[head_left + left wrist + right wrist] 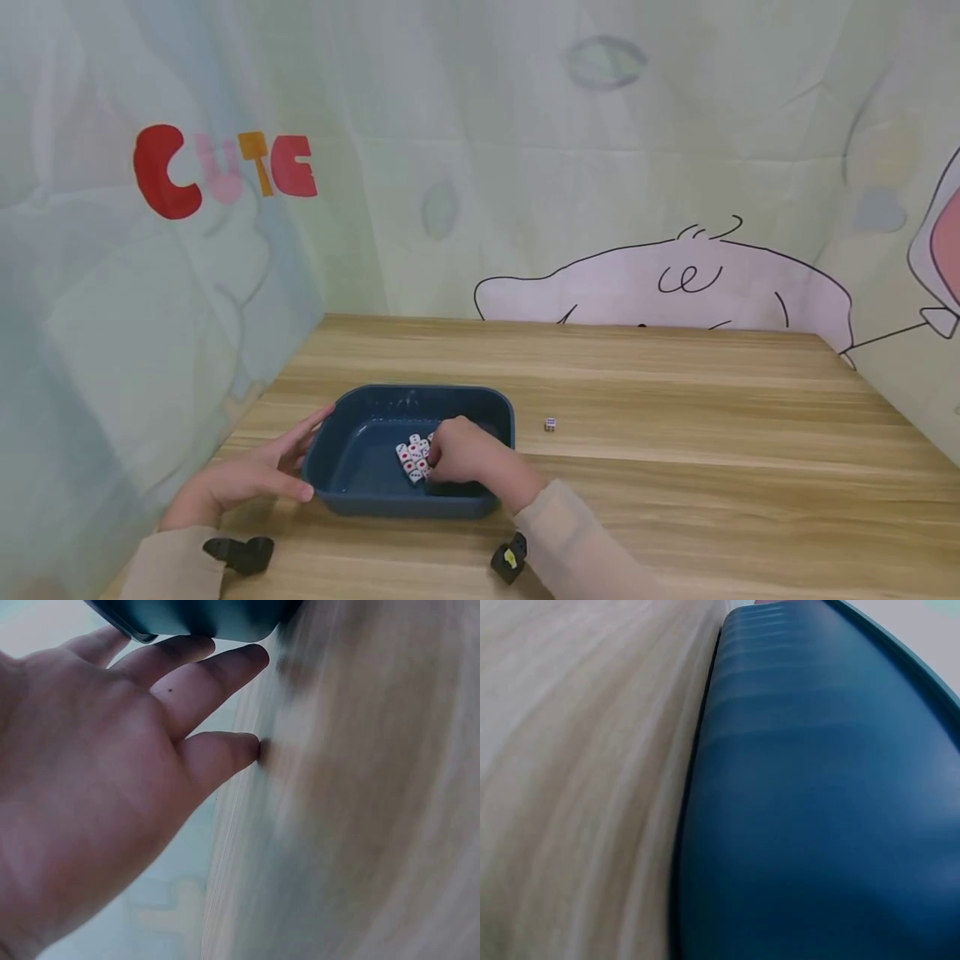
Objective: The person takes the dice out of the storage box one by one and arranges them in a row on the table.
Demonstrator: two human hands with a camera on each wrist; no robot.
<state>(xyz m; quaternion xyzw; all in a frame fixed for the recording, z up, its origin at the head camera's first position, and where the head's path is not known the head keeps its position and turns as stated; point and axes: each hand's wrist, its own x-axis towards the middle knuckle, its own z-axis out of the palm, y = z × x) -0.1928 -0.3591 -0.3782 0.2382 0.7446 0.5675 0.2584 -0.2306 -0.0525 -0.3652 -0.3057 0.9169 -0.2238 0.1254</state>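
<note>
A dark blue rectangular box (375, 506) with rounded corners stands on the wooden table. Inside it, toward the middle, lies a cluster of white dice (412, 457) with red and dark pips. My right hand (468, 452) reaches over the near right side into the box, knuckles bent, at the right edge of the dice. Its fingertips are hidden, so I cannot tell whether they pinch a die. At the box's left end is my left hand (258, 473), fingers and thumb spread along the wall. In the left wrist view its extended fingers (217, 675) meet the box's side.
A single die (551, 424) sits on the table (675, 467) to the right of the box. Printed cloth (420, 208) hangs behind the table and along its sides. Black wrist devices (242, 554) are worn at both cuffs.
</note>
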